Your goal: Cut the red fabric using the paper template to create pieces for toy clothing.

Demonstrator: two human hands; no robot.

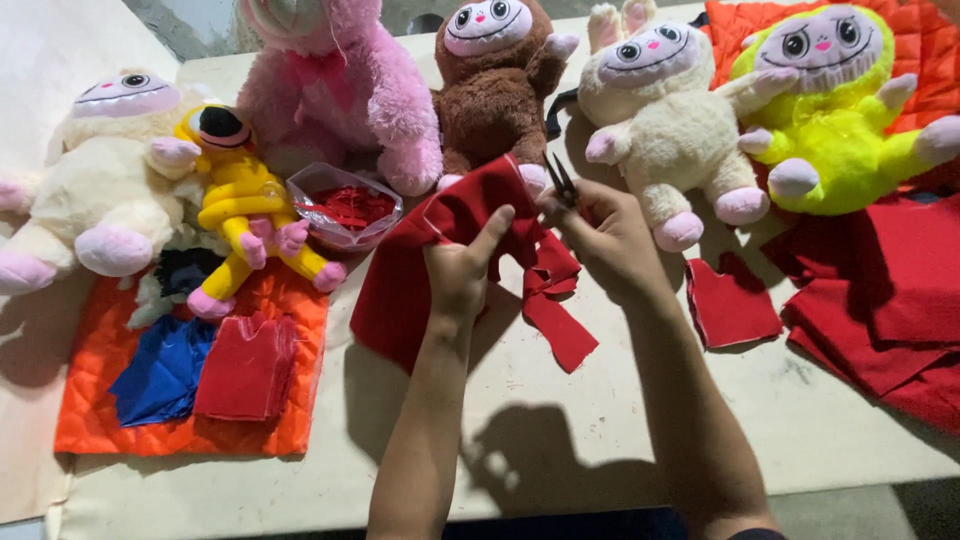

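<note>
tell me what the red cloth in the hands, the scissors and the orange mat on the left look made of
Red cloth: likely felt or fleece, matte and soft, draping in limp folds with clean cut edges.
Scissors: dark, thin pointed blades, probably metal; too small to judge the finish.
Orange mat: quilted fabric, diamond stitching and a slight sheen, possibly a padded synthetic.

a pale table [560, 440] carries plush toys [660, 120], red felt [400, 290]; an orange quilted mat [100, 400].

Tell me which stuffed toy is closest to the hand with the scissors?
The cream plush toy with pink paws, sitting between the brown one and the bright yellow-green one. Its foot lies right beside the right hand holding the scissors.
</note>
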